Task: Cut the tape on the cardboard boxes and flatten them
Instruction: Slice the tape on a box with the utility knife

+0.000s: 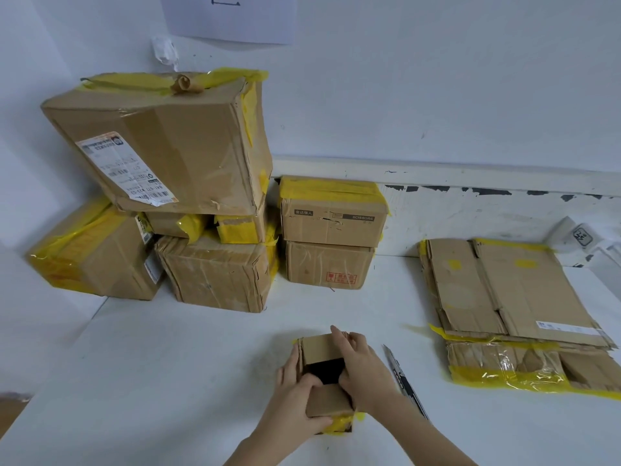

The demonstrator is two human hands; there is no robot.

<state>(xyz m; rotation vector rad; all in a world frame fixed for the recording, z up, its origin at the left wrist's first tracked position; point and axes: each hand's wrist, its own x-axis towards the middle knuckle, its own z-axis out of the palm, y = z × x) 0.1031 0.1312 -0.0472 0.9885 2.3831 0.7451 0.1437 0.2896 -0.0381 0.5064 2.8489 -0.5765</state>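
"SCISSORS" is printed on a stacked box (331, 215) by the wall. My left hand (295, 395) and right hand (361, 368) grip the small box (324, 378) near the table's front edge: top open, yellow tape below.

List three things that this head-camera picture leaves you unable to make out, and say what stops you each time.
1. Inside of the small box: only a dark opening shows between the left hand and right hand.
2. Shipping label on the large top box: print too small.
3. Flattened cardboard stack: its lower right corner is cut off by the picture's right edge.
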